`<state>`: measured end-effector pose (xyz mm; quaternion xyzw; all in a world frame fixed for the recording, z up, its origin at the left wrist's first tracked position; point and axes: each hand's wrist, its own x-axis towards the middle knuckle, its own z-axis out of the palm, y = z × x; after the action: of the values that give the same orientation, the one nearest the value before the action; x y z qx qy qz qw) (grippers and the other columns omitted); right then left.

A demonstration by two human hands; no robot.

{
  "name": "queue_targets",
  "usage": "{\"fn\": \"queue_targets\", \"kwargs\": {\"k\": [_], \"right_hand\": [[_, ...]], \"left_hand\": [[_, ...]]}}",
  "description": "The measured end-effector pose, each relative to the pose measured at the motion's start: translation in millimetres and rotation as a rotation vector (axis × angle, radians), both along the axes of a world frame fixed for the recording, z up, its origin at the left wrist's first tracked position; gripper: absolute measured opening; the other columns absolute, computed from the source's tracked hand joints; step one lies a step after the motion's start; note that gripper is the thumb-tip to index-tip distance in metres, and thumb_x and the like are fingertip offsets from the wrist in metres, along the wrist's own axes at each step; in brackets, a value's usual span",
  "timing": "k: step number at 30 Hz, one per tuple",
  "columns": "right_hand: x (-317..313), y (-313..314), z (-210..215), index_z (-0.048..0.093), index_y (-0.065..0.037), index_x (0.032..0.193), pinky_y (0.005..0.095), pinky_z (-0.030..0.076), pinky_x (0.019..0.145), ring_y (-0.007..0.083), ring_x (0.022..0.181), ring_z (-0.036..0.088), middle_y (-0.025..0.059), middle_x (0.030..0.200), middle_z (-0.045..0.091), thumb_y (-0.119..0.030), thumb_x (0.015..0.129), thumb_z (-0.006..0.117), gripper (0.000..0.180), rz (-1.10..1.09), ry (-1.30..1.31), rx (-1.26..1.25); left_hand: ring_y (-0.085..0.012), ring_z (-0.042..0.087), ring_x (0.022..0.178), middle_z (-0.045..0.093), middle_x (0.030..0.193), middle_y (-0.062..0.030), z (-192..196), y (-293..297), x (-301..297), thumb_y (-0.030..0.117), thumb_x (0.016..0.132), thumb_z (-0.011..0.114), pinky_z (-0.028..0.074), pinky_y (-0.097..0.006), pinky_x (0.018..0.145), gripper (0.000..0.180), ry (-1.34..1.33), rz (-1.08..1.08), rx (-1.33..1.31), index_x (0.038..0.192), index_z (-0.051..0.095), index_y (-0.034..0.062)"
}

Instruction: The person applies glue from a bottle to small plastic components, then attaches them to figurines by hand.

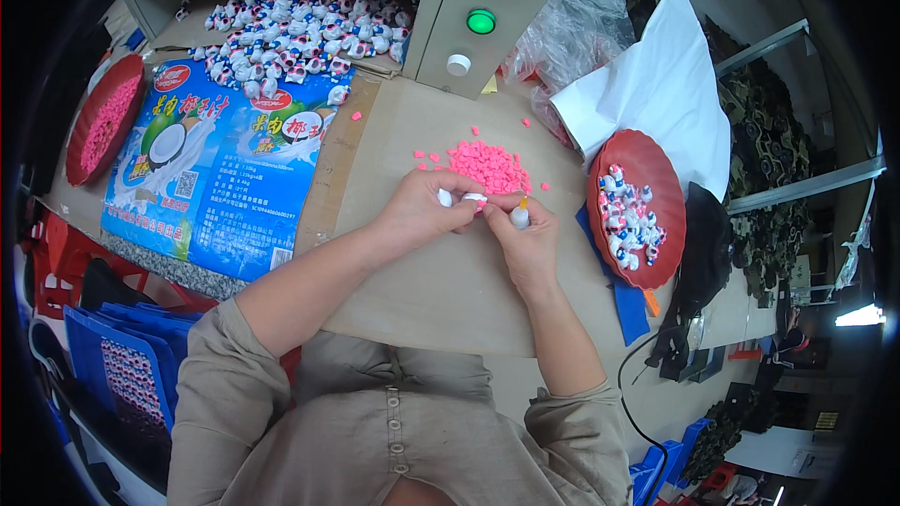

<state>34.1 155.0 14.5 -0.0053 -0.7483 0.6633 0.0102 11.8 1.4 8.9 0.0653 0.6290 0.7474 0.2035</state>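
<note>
Red trays (647, 155) (two), one pink-bead heap (487, 165)

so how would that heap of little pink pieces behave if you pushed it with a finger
The pink pieces lie loose, with strays scattered around the heap, so a push would probably spread them, not move them as one. They look tiny and light, likely to skid on the smooth table. Picking one up probably takes a fingertip pinch, as the left hand shows.
</note>
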Motion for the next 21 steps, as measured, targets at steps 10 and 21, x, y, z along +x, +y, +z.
{"fn": "queue_targets", "kwargs": {"k": [10, 21], "right_hand": [[0.6, 0.5, -1.4, 0.062, 0.000, 0.079, 0.0175, 0.035, 0.055, 0.0027, 0.063, 0.045, -0.0010, 0.071, 0.054, -0.005, 0.074, 0.059, 0.007, 0.004, -0.010, -0.010], [-2.0, 1.9, -9.0, 0.061, 0.000, 0.078, 0.0186, 0.037, 0.056, 0.0041, 0.065, 0.048, 0.0000, 0.071, 0.055, -0.006, 0.074, 0.059, 0.008, 0.004, -0.019, -0.061]], "left_hand": [[-0.0078, 0.055, 0.060, 0.058, 0.073, -0.0048, -2.7, 1.4, 1.0, 0.006, 0.075, 0.057, 0.046, -0.020, 0.054, 0.018, 0.030, 0.015, 0.011, 0.090, 0.059, -0.0024], [-0.0101, 0.057, 0.065, 0.059, 0.077, -0.0072, -1.7, 1.8, -1.5, 0.007, 0.079, 0.055, 0.049, -0.023, 0.061, 0.018, 0.049, 0.002, -0.033, 0.094, 0.058, -0.0029]]}}
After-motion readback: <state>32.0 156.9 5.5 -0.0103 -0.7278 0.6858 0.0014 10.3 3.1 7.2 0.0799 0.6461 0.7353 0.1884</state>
